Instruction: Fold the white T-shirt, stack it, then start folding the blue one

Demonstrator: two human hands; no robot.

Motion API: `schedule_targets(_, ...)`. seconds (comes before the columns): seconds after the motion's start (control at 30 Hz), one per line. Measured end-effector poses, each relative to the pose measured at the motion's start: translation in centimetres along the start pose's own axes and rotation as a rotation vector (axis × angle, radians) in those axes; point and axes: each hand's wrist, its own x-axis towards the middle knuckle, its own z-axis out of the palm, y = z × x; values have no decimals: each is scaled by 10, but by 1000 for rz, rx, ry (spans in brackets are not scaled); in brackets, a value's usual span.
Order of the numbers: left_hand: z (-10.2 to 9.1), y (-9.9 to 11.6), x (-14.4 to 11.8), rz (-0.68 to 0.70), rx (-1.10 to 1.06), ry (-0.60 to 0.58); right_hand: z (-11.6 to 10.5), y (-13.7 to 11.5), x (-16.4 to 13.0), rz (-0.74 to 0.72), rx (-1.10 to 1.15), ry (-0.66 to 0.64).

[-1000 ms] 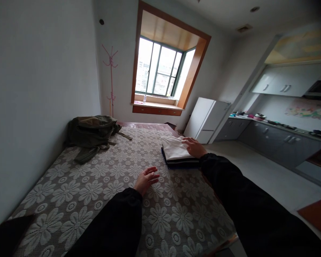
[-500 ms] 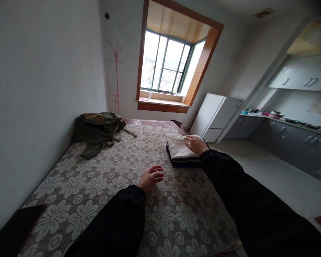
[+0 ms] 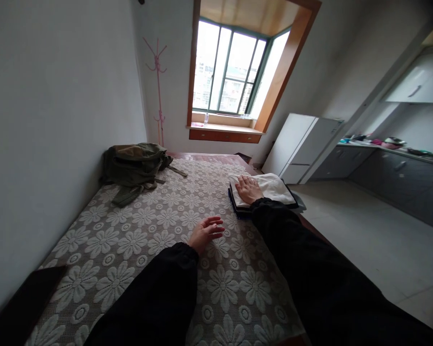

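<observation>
A white folded garment [image 3: 274, 189] lies on top of a low stack of dark folded clothes [image 3: 240, 214] at the right edge of the table. My right hand [image 3: 248, 189] rests flat on the left part of the white garment, fingers stretched out. Part of the stack is hidden behind my right hand and black sleeve. My left hand [image 3: 205, 234] hovers over or lies on the flower-patterned tablecloth [image 3: 132, 242], left of the stack and nearer to me. Its fingers are apart and hold nothing.
An olive green backpack [image 3: 133, 166] lies at the far left, against the wall. A dark flat object [image 3: 29, 300] is at the near left. Beyond the table stand a pink coat rack [image 3: 159, 91], a window and a white fridge [image 3: 292, 146]. Kitchen cabinets [image 3: 389, 173] run along the right.
My right hand has slid left across the white garment, uncovering its right part. My left hand stays almost in place. The camera view has shifted slightly.
</observation>
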Motion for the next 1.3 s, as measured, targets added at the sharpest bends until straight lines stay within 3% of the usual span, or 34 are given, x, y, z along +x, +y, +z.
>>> schedule_targets(0.23,-1,-2,0,0,3,2,7,-2,2,28,-13,-10)
schedule_targets(0.43,-1,-3,1,9,3,4,-4,-3,-3,-8,-11,-42)
schedule_targets(0.63,-1,-3,2,17,17,1,-6,-22,-12,-351,40,-80)
schedule_targets(0.77,-1,-4,3,22,19,-5,-1,-39,-15,-192,11,-163)
schedule_targets(0.93,-2,-6,4,25,26,-10,2,-53,-24,-14,16,-83)
schedule_targets(1.07,-2,-6,3,30,32,-16,3,-55,-27,-5,22,-86)
schedule_targets(1.3,-2,-6,3,31,34,-14,-1,-42,-15,-100,30,-215)
